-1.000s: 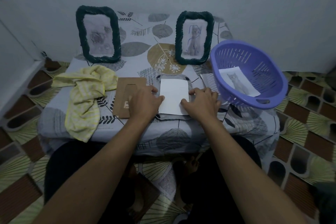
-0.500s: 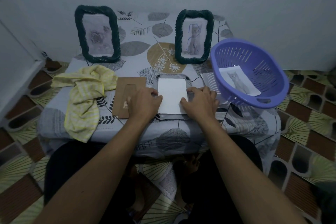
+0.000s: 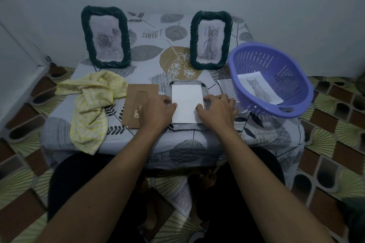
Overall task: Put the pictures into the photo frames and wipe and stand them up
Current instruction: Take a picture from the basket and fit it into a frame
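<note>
A yellow checked cloth point(image 3: 92, 104) lies crumpled at the left of the cloth-covered table point(image 3: 173, 59), in front of an upright dark green rope-rimmed photo frame point(image 3: 105, 37). A brown cardboard backing board point(image 3: 136, 102) lies flat beside the cloth. The left hand point(image 3: 156, 112) and right hand point(image 3: 217, 112) rest bent fingers on opposite edges of the face-down white picture sheet point(image 3: 186, 104), centre front. Pinching or pressing: cannot tell. A purple plastic basket point(image 3: 296, 92) holds a cat picture point(image 3: 258, 89).

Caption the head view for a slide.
Left hand and right hand press a white sheet onto a face-down frame; rose frame and cat frame stand behind.
</note>
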